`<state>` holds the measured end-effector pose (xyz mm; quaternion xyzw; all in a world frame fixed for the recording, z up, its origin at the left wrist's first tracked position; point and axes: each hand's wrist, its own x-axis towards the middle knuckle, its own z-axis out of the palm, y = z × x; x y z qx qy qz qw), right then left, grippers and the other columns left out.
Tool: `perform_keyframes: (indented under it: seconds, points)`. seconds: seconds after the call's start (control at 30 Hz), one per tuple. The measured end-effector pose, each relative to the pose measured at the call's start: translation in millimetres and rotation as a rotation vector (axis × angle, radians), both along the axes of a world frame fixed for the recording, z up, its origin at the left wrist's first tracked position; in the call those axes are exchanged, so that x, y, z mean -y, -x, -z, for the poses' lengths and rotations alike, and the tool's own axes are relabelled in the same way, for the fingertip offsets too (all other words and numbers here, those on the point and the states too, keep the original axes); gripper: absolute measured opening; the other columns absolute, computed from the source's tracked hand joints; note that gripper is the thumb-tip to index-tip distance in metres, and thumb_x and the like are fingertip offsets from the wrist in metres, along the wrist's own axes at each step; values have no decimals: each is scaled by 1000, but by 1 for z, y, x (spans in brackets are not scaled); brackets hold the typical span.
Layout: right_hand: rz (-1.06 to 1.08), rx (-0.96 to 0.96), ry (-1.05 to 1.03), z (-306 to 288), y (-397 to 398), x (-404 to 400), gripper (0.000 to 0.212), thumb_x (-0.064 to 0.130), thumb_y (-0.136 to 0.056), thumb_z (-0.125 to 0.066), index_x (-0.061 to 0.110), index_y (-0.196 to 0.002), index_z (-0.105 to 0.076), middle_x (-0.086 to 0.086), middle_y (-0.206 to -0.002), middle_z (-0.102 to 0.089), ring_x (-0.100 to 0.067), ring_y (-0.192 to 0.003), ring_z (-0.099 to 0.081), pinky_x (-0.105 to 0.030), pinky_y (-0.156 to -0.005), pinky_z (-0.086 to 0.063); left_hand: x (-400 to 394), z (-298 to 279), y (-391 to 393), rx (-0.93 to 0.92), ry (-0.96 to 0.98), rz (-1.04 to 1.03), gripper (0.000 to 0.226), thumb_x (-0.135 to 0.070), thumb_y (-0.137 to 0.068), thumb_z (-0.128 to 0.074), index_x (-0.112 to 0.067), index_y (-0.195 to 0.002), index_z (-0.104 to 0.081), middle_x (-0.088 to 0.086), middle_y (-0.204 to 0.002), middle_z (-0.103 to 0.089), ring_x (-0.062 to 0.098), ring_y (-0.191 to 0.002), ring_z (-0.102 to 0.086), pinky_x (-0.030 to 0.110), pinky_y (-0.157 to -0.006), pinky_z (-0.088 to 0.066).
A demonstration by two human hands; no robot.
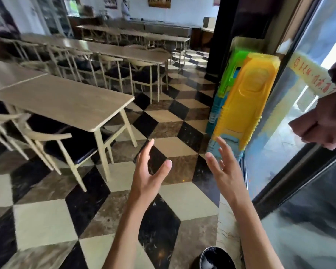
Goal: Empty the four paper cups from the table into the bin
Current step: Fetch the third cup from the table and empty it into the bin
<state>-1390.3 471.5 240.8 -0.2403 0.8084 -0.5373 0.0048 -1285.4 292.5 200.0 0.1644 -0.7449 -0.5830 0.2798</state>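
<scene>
My left hand (149,171) and my right hand (224,167) are raised side by side in front of me over the tiled floor. Both palms face each other, fingers spread, and neither holds anything. A dark round bin (215,258) with a black liner shows at the bottom edge, just left of my right forearm. The nearest wooden table (66,101) stands to the left with a bare top. No paper cup is in view.
Cream chairs (52,140) with dark seats stand at the near table, and more tables and chairs fill the room behind. A stack of yellow, green and blue plastic stools (244,98) leans by the glass door. Another person's hand (326,123) hangs at the right edge.
</scene>
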Motion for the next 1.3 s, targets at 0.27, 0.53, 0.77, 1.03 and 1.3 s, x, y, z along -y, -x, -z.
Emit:
perform_keyframes:
  seconds: [0.27,0.53,0.77,1.03,1.3]
  points:
    - [-451,6,26,7,-107,131,71,65,-86,-49,39,-149,-31,15,-158,-32,-3,-141,-31,-41,-117,-33,69,7,-167,-10,-15,-430,74,-78,-74,-59,-68,-141,-29,-35,-150,-28,1,-143,-30,21,-105,-31]
    - [-900,40,3,13,-306,280,68,60,-88,-50,38,-150,-31,9,-158,-35,-14,-144,-36,-48,-116,-36,135,-2,-398,-55,-7,-867,69,-76,-73,-62,-73,-135,-31,-28,-154,-32,-15,-134,-33,9,-96,-35]
    - [-1309,167,2,14,-565,371,71,59,-85,-50,33,-150,-34,8,-157,-37,-13,-144,-36,-46,-118,-33,154,-4,-648,-51,13,-1301,76,-74,-71,-66,-61,-140,-36,-14,-156,-38,4,-140,-40,41,-114,-40]
    - [-1650,307,-62,24,-774,412,70,60,-81,-55,38,-145,-38,10,-156,-37,-8,-140,-37,-37,-114,-35,115,6,-839,-16,16,-1712,68,-63,-85,-65,-51,-144,-35,-15,-149,-38,17,-135,-42,34,-103,-39]
    - [-1862,321,-130,53,-922,469,68,52,-87,-55,32,-149,-35,9,-158,-36,-10,-143,-36,-42,-116,-37,154,29,-961,2,-44,-1881,78,-72,-76,-64,-54,-145,-33,-17,-152,-35,13,-133,-42,20,-89,-37]
